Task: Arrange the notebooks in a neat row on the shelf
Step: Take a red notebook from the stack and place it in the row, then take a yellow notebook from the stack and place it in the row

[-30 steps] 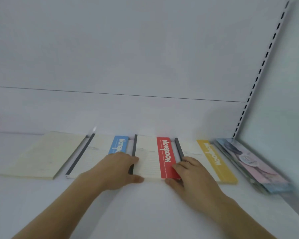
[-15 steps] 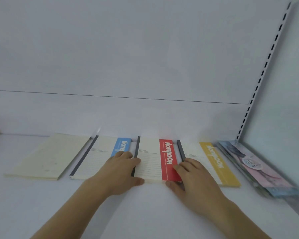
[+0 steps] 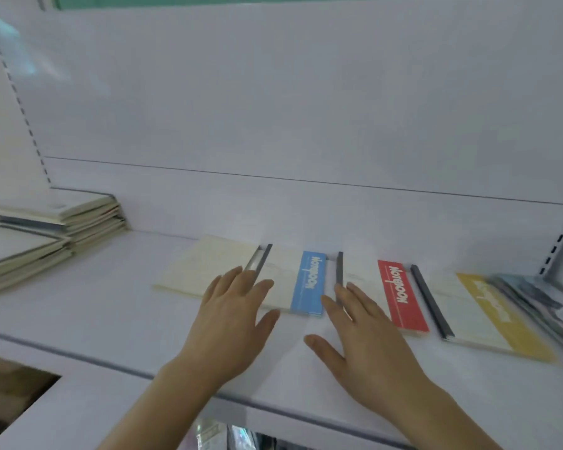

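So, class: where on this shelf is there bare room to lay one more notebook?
Bare shelf lies between the left stack and the cream notebook, and along the front edge. From cream through blue, red and yellow it is crowded, with both hands there.

Cream notebooks on a white shelf (image 3: pixel 117 306) — one plain (image 3: pixel 205 267), the others with dark grey spines and a blue band (image 3: pixel 309 284), a red band (image 3: pixel 400 293), a yellow band (image 3: pixel 498 313) — white lettering.

Matt paper notebooks (image 3: pixel 309 284), smooth white shelf (image 3: pixel 111 319)
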Demonstrator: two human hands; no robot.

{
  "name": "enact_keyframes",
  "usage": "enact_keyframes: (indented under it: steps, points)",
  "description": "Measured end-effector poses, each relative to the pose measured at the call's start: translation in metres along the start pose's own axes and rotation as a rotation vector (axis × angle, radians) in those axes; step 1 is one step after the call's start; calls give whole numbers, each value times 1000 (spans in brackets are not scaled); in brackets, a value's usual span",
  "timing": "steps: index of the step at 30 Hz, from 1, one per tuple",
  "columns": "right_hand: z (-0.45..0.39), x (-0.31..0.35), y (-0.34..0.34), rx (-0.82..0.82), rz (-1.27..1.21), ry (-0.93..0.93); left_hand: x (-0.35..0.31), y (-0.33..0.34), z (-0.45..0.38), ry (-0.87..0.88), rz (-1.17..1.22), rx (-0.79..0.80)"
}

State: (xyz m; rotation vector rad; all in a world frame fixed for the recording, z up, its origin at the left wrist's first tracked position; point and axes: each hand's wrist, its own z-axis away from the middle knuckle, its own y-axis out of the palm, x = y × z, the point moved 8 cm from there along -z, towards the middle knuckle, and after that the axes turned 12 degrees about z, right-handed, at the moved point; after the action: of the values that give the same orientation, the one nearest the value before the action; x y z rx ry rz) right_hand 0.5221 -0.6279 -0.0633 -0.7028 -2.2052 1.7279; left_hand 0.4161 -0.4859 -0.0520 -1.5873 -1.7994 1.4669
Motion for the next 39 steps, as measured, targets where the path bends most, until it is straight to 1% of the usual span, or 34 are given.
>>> enact_keyframes:
  steps: [4,8,13,17,20,26,32,34,36,39]
  points:
    - [-10,78,-11,-49,19,-68,55,-47,39,-78,-55,6]
    - [-23,176,-22,-79,-31,-118,118,-104,89,-139,-78,-4]
    - [-41,294,-22,-76,-79,-192,205,-172,142,-244,-88,-77]
    - [-66,374,-17,-70,-117,-252,272,-209,171,-306,-84,-100]
    - [-90,422,-17,-86,-125,-301,319,-229,179,-349,-76,-134]
    - [-163,486,-21,-165,-175,-322,400,-251,158,-348,-99,-159]
    - [-238,529,-13,-140,-157,-319,463,-271,111,-307,-136,-170]
    - [-254,536,-13,-149,-105,-317,477,-272,98,-295,-145,-147]
    - [-261,544,-11,-144,-46,-335,491,-267,88,-271,-161,-87]
    - [-259,551,-16,-173,-52,-341,512,-262,79,-228,-157,-45]
